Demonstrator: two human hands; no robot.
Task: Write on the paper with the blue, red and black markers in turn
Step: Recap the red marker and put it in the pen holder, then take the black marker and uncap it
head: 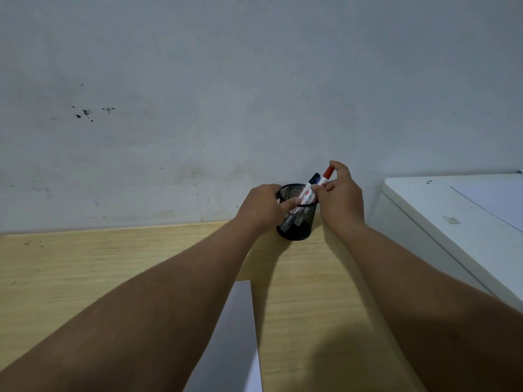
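Barely started: red marker [328, 173] pinched at its cap by right hand [341, 193], black and blue markers beside it in mesh cup [295, 222]. Left hand [261, 206] grips the cup rim at 9 o'clock. Paper [235, 343] at 6 o'clock shows no writing; all three colours left.

Blue marker [319, 180] barely peeks out between the red marker [327, 174] and the black marker [313, 178], mostly hidden; label print too small to read. Right hand [341, 195] covers the red barrel. Paper [235, 343] runs off the bottom edge, forearms masking its sides.
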